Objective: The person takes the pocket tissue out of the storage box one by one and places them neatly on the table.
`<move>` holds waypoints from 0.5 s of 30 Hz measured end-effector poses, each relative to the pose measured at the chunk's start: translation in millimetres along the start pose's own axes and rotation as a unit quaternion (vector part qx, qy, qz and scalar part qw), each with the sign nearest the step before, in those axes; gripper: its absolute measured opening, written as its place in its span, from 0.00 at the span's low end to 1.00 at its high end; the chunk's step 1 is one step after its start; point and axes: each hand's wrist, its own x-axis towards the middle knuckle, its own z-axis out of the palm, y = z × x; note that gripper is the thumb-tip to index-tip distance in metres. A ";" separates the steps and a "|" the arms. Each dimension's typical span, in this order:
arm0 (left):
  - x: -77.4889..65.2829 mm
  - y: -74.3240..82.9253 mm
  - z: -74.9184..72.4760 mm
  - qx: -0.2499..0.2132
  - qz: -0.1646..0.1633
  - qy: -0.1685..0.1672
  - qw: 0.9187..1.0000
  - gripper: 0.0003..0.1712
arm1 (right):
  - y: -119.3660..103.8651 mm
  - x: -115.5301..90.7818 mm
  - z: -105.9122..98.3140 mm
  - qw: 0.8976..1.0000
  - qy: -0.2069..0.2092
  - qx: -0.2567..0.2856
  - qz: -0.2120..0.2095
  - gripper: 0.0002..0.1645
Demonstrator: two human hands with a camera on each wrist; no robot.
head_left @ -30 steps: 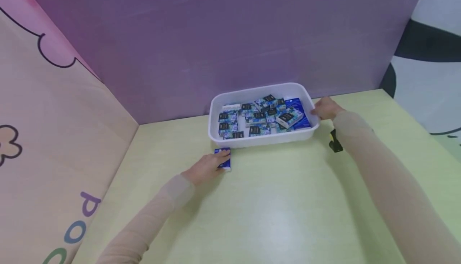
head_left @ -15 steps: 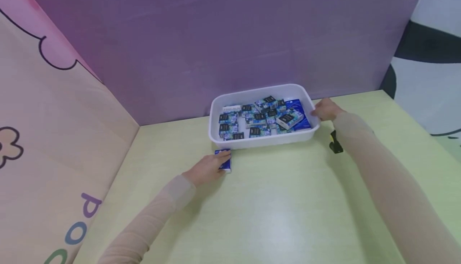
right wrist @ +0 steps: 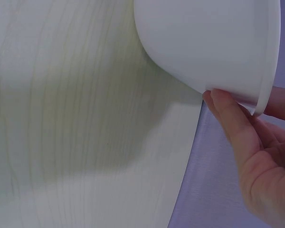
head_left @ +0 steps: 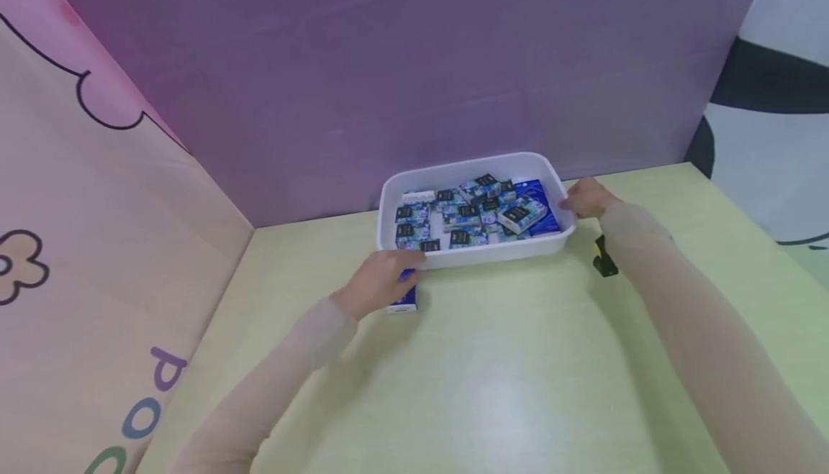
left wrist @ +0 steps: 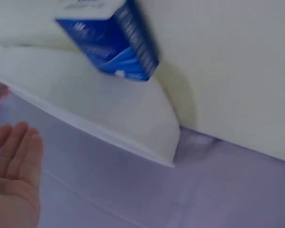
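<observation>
On the bench [head_left: 486, 366], head view: one white tray [head_left: 499, 252] stands close to the purple backdrop [head_left: 388, 64]; one blue box [head_left: 403, 301] lies just in front of the tray's near left corner.
Tray contents: about a dozen small boxes [head_left: 468, 237] with black labels and blue print, overlapping too much for an exact count, plus one flat blue packet [head_left: 549, 225] at the right end, partly under a small box.
Lie of the small boxes: those at the left sit roughly in a column; some in the middle and right are heaped, a few tilted; one at the back left shows a white side.
Left hand [head_left: 376, 283]: over the near left corner of the tray, hiding part of the blue box.
Right hand [head_left: 588, 198]: at the tray's right end, holding its rim.
Black-and-yellow object: one [head_left: 605, 264], right of the tray, partly hidden by the right sleeve [head_left: 631, 229].
Left wrist view, left hand: fingers straight, side by side, palm showing, holding nothing; whether it touches the rim I cannot tell.
Left wrist view, blue box: one, well apart from the fingers, close by the tray's outer wall; contact unclear.
Right wrist view, right hand: pinches the tray's rim, fingertips against the outer wall, thumb on the far side.
</observation>
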 end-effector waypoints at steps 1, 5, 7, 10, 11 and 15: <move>4.5 1.9 -3.6 0.002 -0.015 0.003 1.000 0.15 | 0.0 -0.4 -0.1 1.000 0.003 -0.003 -0.002 0.29; 23.3 4.5 -13.4 0.016 -0.071 -0.009 0.997 0.16 | -0.1 -0.1 0.7 1.000 0.002 0.000 0.001 0.28; 33.1 3.2 -15.8 0.022 -0.098 -0.028 0.995 0.18 | 0.0 0.6 1.0 1.000 0.000 0.002 0.001 0.28; 47.8 0.0 -16.5 0.014 -0.145 -0.067 0.987 0.16 | 0.6 2.0 1.1 1.000 -0.003 0.006 0.004 0.28; 52.9 -1.3 -15.9 0.009 -0.161 -0.078 0.984 0.15 | 1.1 2.5 0.9 1.000 -0.004 0.006 0.004 0.28; 70.3 -4.0 -11.7 -0.007 -0.231 -0.126 0.965 0.13 | 2.0 3.1 0.5 1.000 -0.007 0.006 0.005 0.29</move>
